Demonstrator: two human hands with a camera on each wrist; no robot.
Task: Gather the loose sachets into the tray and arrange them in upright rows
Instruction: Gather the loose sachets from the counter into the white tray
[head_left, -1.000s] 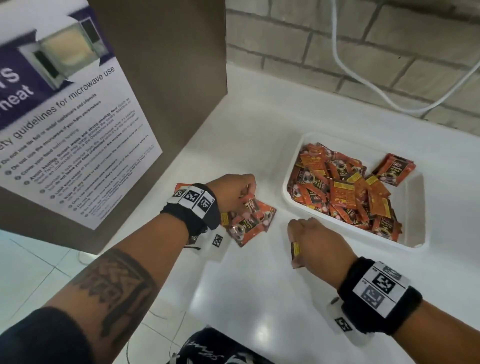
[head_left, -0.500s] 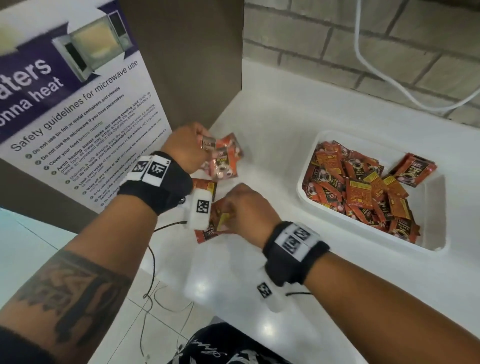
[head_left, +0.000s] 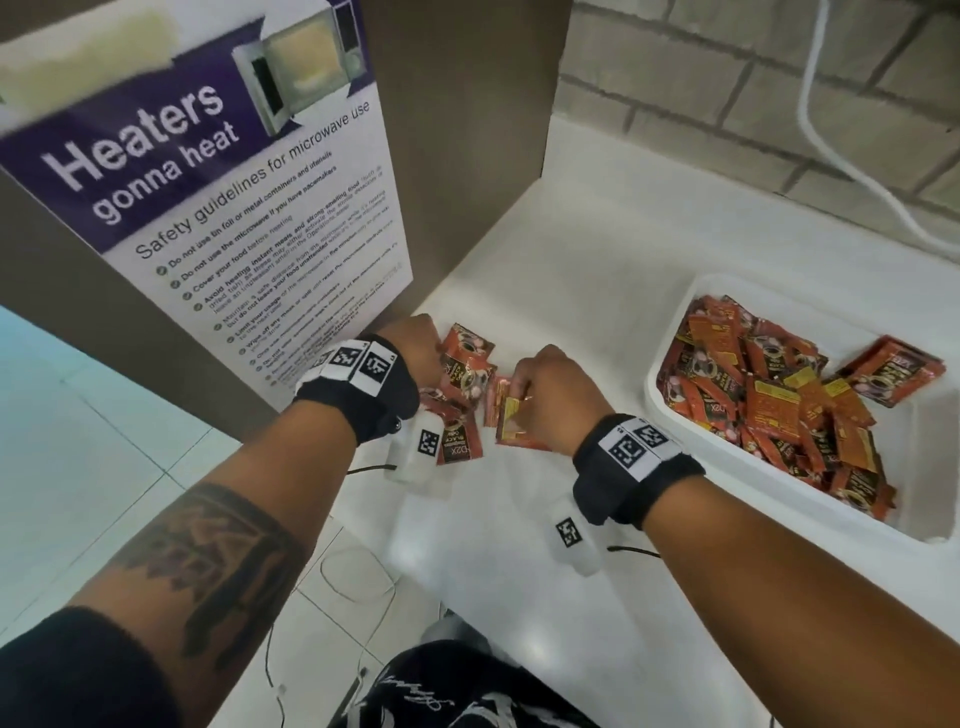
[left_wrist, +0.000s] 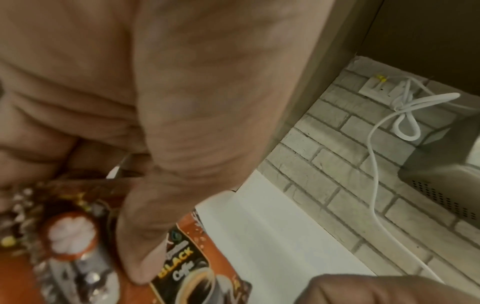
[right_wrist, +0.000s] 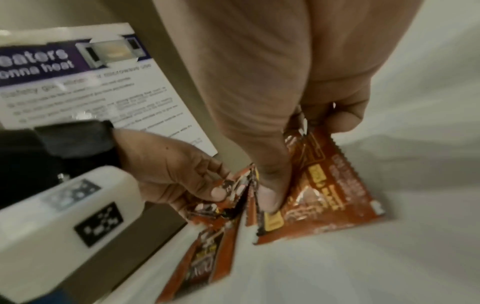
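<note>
The gathering step is judged to be in hand: loose coffee sachets (head_left: 462, 364) are being collected on the white counter (head_left: 571, 270), beside the brown panel that carries the microwave safety poster (head_left: 249, 223), well to the left of the white tray (head_left: 779, 499). A small bundle of sachets is held in the left hand (head_left: 415, 345), fingers curled round it, with the thumb (left_wrist: 145, 257) pressed on a printed face marked "BLACK Coffee". A second few sachets (right_wrist: 319, 185) are pinched in the right hand (head_left: 550, 389) between thumb and curled fingers, their lower corners at or just above the counter; whether they touch it cannot be told. One more sachet (head_left: 460, 441) shows below the left wrist, partly hidden by it; whether it lies on the counter or hangs from the bundle cannot be told.

The next move is judged to call for the two bundles to be carried rightward to the tray and stood on edge. Inside the tray a heap of sachets (head_left: 769, 410) is seen lying jumbled and flat, not yet in rows, with one sachet (head_left: 893, 376) leaning against the far wall. The packets are seen to be small, flat, orange-red foil squares with serrated edges, a coffee-cup picture on one face and a yellow label on the other; they are likely to slip against one another
</note>
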